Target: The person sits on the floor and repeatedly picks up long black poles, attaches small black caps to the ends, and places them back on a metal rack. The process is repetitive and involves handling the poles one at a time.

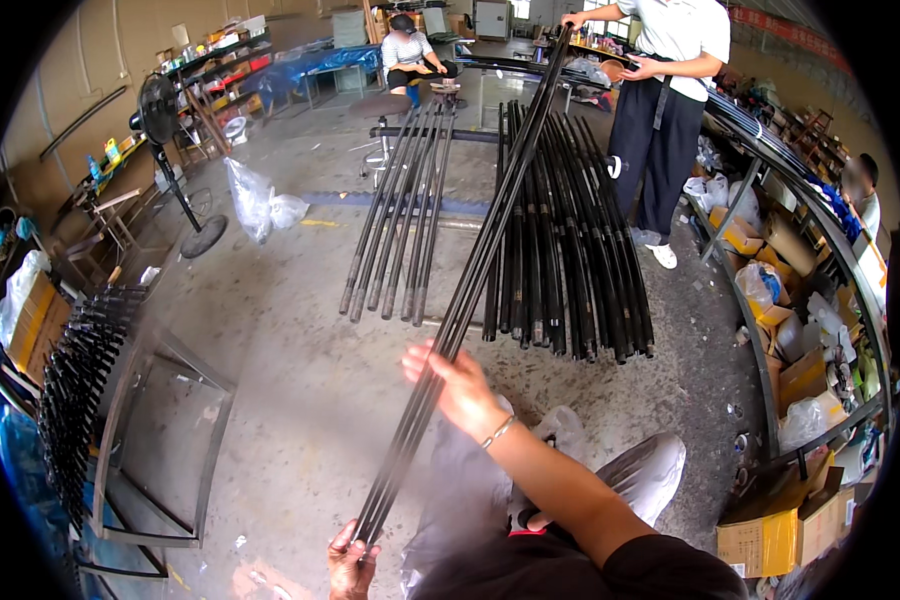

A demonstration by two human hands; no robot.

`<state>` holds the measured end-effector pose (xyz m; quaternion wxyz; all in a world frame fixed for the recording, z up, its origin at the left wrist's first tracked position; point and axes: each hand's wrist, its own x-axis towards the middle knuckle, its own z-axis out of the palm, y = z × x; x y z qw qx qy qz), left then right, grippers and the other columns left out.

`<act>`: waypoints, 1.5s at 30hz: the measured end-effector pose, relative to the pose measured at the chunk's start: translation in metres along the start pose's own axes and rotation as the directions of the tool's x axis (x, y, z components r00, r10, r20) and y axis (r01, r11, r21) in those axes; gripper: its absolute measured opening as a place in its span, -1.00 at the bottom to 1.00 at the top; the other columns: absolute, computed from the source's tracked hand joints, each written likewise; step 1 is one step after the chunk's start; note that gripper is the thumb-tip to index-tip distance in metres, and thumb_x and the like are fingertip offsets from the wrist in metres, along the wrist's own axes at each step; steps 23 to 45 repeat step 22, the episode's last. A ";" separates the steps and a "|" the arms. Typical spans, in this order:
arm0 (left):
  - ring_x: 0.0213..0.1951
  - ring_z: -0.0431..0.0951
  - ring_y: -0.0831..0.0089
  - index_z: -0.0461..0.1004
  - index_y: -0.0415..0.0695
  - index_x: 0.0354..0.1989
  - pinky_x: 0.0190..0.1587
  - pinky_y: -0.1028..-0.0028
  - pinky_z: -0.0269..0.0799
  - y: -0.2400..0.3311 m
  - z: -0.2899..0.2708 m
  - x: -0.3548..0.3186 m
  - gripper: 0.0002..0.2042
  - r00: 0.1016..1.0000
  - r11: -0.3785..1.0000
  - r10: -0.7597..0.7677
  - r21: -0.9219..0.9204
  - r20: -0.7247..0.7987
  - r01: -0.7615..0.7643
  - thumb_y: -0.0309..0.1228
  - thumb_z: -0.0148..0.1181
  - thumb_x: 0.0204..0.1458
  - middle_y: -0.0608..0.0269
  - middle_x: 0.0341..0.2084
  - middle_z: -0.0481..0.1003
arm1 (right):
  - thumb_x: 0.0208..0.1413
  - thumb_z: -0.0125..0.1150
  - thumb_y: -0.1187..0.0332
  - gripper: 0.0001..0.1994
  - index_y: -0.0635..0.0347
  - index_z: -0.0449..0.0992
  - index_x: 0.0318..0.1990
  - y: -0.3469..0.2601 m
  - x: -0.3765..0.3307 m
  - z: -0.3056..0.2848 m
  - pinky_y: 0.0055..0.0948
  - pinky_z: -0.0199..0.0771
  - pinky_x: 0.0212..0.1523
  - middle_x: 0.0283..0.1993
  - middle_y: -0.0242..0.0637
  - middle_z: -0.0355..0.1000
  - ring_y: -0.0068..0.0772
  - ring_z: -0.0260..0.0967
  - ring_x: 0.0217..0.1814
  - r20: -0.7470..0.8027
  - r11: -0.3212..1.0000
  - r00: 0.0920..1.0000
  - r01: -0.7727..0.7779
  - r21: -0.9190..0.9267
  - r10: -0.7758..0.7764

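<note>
Two hands held one thin bundle of long black rods (460, 300) that ran from the lower middle of the view up toward the top. The left hand (350, 565) was at the near end, its fingers clenched around the tips of the rods. The right hand (457, 385) was higher up, with its fingers wrapped over the same bundle. At the far end another person's hand (573, 18) touched the top of the rods, so the bundle seemed to be carried or handed between two people.

As I judge it, the sorting was only partly done. A large heap of rods (570, 240) lay on a low rack to the right of the bundle, and a smaller group of rods (400, 220) lay to the left on the same rack. On the left side, a metal frame (160, 440) stood on the floor, with a row of short black pieces (80, 380) beside it. Much material was not yet moved, it seemed.

About packages: brown cardboard boxes (785, 525) stood at the lower right on the floor, one with open flaps. More boxes and clear plastic bags (770, 285) filled the long shelf (820, 230) on the right. A clear plastic bag (255, 200) lay on the floor near a black standing fan (165, 110). A yellow-brown box (35, 320) was at the far left. A red banner hung at the top right, too small to describe more.
</note>
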<state>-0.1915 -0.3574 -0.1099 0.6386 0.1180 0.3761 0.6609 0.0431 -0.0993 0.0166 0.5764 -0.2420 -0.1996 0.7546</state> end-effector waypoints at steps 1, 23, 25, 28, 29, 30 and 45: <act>-0.26 0.57 0.12 0.45 -0.19 -0.07 -0.38 0.40 0.60 0.000 -0.021 -0.001 -0.59 1.000 1.000 0.014 -0.002 0.000 -0.014 -0.56 0.35 -0.18 0.08 -0.23 0.53 | 0.18 0.03 0.45 -0.72 0.28 0.23 0.02 0.011 -0.005 -0.001 -0.22 0.44 0.09 0.01 -0.05 0.35 -0.12 0.37 0.06 0.009 1.000 1.000 0.007 -0.005 -0.007; -0.17 0.55 0.11 0.42 -0.23 -0.04 -0.26 0.40 0.59 0.016 -0.085 -0.040 -0.58 0.998 0.999 0.011 -0.053 0.058 -0.008 -0.56 0.31 -0.14 0.08 -0.17 0.50 | 0.14 0.10 0.41 -0.67 0.25 0.23 0.02 0.067 -0.027 0.013 -0.18 0.31 0.16 0.07 -0.04 0.32 -0.11 0.31 0.13 0.131 0.999 0.991 -0.011 -0.047 0.017; -0.17 0.55 0.11 0.42 -0.23 -0.04 -0.26 0.40 0.59 0.016 -0.085 -0.040 -0.58 0.998 0.999 0.011 -0.053 0.058 -0.008 -0.56 0.31 -0.14 0.08 -0.17 0.50 | 0.14 0.10 0.41 -0.67 0.25 0.23 0.02 0.067 -0.027 0.013 -0.18 0.31 0.16 0.07 -0.04 0.32 -0.11 0.31 0.13 0.131 0.999 0.991 -0.011 -0.047 0.017; -0.17 0.55 0.11 0.42 -0.23 -0.04 -0.26 0.40 0.59 0.016 -0.085 -0.040 -0.58 0.998 0.999 0.011 -0.053 0.058 -0.008 -0.56 0.31 -0.14 0.08 -0.17 0.50 | 0.14 0.10 0.41 -0.67 0.25 0.23 0.02 0.067 -0.027 0.013 -0.18 0.31 0.16 0.07 -0.04 0.32 -0.11 0.31 0.13 0.131 0.999 0.991 -0.011 -0.047 0.017; -0.17 0.55 0.11 0.42 -0.23 -0.04 -0.26 0.40 0.59 0.016 -0.085 -0.040 -0.58 0.998 0.999 0.011 -0.053 0.058 -0.008 -0.56 0.31 -0.14 0.08 -0.17 0.50 | 0.14 0.10 0.41 -0.67 0.25 0.23 0.02 0.067 -0.027 0.013 -0.18 0.31 0.16 0.07 -0.04 0.32 -0.11 0.31 0.13 0.131 0.999 0.991 -0.011 -0.047 0.017; -0.17 0.55 0.11 0.42 -0.23 -0.04 -0.26 0.40 0.59 0.016 -0.085 -0.040 -0.58 0.998 0.999 0.011 -0.053 0.058 -0.008 -0.56 0.31 -0.14 0.08 -0.17 0.50 | 0.14 0.10 0.41 -0.67 0.25 0.23 0.02 0.067 -0.027 0.013 -0.18 0.31 0.16 0.07 -0.04 0.32 -0.11 0.31 0.13 0.131 0.999 0.991 -0.011 -0.047 0.017; -0.17 0.55 0.11 0.42 -0.23 -0.04 -0.26 0.40 0.59 0.016 -0.085 -0.040 -0.58 0.998 0.999 0.011 -0.053 0.058 -0.008 -0.56 0.31 -0.14 0.08 -0.17 0.50 | 0.14 0.10 0.41 -0.67 0.25 0.23 0.02 0.067 -0.027 0.013 -0.18 0.31 0.16 0.07 -0.04 0.32 -0.11 0.31 0.13 0.131 0.999 0.991 -0.011 -0.047 0.017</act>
